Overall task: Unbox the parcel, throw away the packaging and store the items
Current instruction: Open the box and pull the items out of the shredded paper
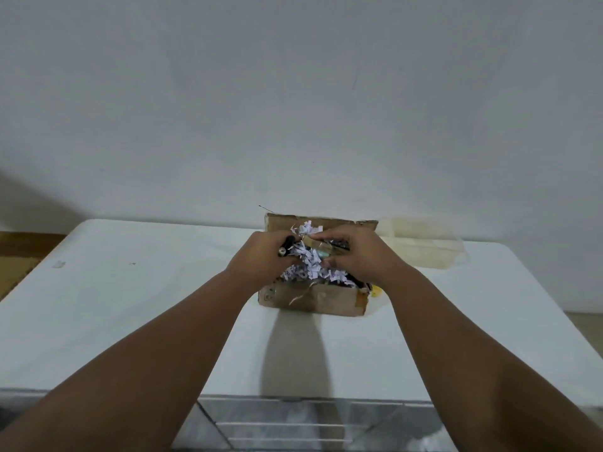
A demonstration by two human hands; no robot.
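Note:
An open brown cardboard box stands on the white table, near the far edge by the wall. It is filled with white shredded paper. Both hands are over the box. My left hand is closed around a black pen-like item together with some shreds. My right hand grips a small tan taped package with a teal part under it. Other contents are hidden under the paper and the hands.
A crumpled clear yellowish plastic sheet lies on the table right of the box. A small yellow object peeks out at the box's right front corner. A wire rack shows below the table's near edge. The wall stands right behind the box.

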